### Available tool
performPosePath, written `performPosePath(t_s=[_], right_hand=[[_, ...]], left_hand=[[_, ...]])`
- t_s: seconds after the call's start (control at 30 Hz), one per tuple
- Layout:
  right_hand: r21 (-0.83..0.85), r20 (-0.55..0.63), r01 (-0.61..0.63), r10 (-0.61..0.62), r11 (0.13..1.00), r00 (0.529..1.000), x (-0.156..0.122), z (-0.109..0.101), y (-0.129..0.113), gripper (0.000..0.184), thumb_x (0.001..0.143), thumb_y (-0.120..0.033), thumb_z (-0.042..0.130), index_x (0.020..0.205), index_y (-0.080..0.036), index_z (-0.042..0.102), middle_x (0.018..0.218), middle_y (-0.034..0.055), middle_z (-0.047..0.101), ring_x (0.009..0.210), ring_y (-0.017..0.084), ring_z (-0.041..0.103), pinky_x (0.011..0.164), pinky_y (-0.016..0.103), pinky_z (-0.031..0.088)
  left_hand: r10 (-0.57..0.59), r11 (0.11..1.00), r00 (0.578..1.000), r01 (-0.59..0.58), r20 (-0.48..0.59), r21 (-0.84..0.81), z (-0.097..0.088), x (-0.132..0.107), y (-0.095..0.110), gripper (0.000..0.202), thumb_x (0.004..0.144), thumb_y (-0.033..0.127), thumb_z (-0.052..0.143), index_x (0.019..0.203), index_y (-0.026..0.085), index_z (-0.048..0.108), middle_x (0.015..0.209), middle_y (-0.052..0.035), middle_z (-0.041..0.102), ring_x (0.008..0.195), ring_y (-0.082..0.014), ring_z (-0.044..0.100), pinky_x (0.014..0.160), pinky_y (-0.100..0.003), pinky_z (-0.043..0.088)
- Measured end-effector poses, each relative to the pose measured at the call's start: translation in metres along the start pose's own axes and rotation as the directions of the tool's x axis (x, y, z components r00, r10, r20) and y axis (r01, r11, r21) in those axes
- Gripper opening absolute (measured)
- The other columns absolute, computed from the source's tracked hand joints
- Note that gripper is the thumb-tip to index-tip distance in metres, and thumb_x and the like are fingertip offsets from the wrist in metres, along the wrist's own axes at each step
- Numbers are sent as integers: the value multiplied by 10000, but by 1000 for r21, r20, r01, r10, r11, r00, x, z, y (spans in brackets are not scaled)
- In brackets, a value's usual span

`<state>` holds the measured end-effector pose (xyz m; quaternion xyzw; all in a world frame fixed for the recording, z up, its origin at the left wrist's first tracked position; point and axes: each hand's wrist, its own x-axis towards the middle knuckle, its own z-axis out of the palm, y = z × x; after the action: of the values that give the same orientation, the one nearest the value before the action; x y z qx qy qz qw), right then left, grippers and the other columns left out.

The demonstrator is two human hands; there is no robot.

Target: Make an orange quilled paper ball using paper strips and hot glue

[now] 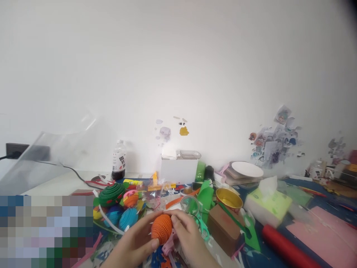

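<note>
An orange ribbed ball [161, 229], seemingly built of coiled corrugated paper, is between my two hands low in the middle of the head view. My left hand [141, 236] curls round its left side, thumb along the lower edge. From the right, my right hand [187, 232] presses its fingertips against the ball. Close by on the left lie a green ribbed dome [112, 194], blue ribbed pieces [128, 219] and a pink and orange piece [131, 199]. Just right of my right hand are teal-handled scissors [204, 227]. A pink tool [168, 245] shows partly below the ball.
A brown box [225, 230], a gold tin [229, 199], a tissue pack [268, 201] and a red roll [290, 247] crowd the right. A labelled bottle [119, 160] and a white box [179, 170] stand along the wall. Paper scraps litter the table. The lower left corner is pixelated.
</note>
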<state>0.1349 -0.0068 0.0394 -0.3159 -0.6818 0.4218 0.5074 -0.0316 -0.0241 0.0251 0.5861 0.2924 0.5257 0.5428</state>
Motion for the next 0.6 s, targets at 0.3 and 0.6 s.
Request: performPosePath(t_s=[0.3,0.6], right_hand=[[-265,15,221,-225,938,974,-4,-1,7,304,806,-379,549,1062,-227,611,1026,73,619,944,218,575,830,317,464],[-139,-13,85,-88,987,996,-1,0,10,296,850,-389,489,1046,-216,628,1058,91,623,983,228,579,791,300,494]], left_hand=[[60,964,991,-26,-120,266,-8,0,-4,455,642,392,705,1057,268,568,1160,-60,607,1093,-276,541,915,-360,459],[39,955,988,7,-149,296,-8,2,-3,515,672,405,670,1129,229,512,1158,-95,597,1037,-276,575,868,-351,492]])
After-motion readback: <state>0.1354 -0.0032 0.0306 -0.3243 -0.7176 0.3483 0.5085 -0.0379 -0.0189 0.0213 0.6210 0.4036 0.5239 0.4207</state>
